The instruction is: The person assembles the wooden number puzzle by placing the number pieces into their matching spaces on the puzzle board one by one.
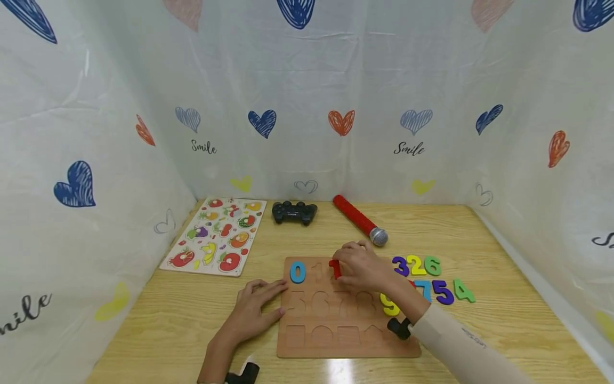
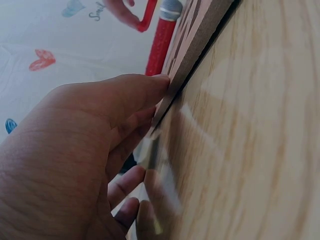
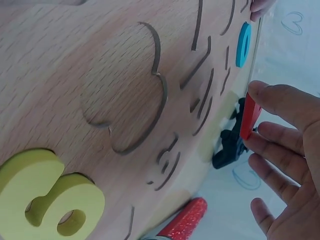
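Observation:
A wooden number puzzle board point(image 1: 350, 351) lies on the table, with a blue 0 point(image 1: 298, 272) in its top-left recess. My right hand point(image 1: 362, 266) pinches a red number 1 point(image 1: 335, 269) between thumb and fingers, above the board's top row. In the right wrist view the red 1 point(image 3: 250, 116) is held up off the board. At the board's left edge, my left hand point(image 1: 256, 312) rests with fingers extended, and its thumb touches the side in the left wrist view. A yellow 9 point(image 1: 389, 305) lies over the board's right part, close to my right forearm.
Loose numbers lie right of the board, including a purple 3 point(image 1: 401, 266), a green 4 point(image 1: 463, 291) and a red piece mostly behind my right wrist. Farther back are a fruit puzzle board point(image 1: 218, 213), a black game controller point(image 1: 295, 213) and a red microphone point(image 1: 356, 215).

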The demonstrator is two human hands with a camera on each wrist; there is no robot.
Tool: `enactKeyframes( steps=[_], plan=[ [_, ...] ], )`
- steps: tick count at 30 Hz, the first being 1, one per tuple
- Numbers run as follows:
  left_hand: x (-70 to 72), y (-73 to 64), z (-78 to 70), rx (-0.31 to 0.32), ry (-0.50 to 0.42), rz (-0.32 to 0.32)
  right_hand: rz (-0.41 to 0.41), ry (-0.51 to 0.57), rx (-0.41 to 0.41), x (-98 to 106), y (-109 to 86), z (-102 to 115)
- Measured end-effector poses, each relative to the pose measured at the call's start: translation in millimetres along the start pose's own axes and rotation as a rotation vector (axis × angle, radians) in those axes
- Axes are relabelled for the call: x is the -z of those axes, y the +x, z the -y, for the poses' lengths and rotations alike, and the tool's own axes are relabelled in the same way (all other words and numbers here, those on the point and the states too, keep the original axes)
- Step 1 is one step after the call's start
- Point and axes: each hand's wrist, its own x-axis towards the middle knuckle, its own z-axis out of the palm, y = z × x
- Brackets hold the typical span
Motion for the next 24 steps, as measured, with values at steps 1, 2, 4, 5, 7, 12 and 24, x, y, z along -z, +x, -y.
enactKeyframes(
  steps=[1, 2, 4, 5, 7, 12, 24],
  plan=[
    [-0.1, -0.2, 0.2, 0.001, 0.000, 0.001, 0.002, 0.000, 0.000, -1.3, 1.4, 0.2],
    [0.0, -0.6, 0.2, 0.000, -0.001, 0.001, 0.007, 0.004, -0.004, -2.5, 2.5, 0.4],
    [-0.1, -1.0, 0.9, -0.002, 0.002, 0.001, 0.008, 0.009, -0.002, -3.9, 4.4, 0.9],
    [-0.1, -1.1, 1.2, -0.005, 0.002, -0.001, 0.007, 0.011, 0.001, -5.0, 5.2, 0.8],
    [-0.5, -1.0, 1.9, -0.011, 0.003, -0.006, 0.003, 0.017, 0.004, -6.8, 7.1, 1.1],
    [-0.7, -0.8, 2.7, -0.023, 0.004, -0.017, 0.013, 0.011, 0.002, -12.5, 12.1, 0.5],
    [-3.0, 0.2, 2.8, -0.021, 0.010, -0.038, 0.050, 0.019, -0.020, -21.2, 21.7, 2.1]
  ],
)
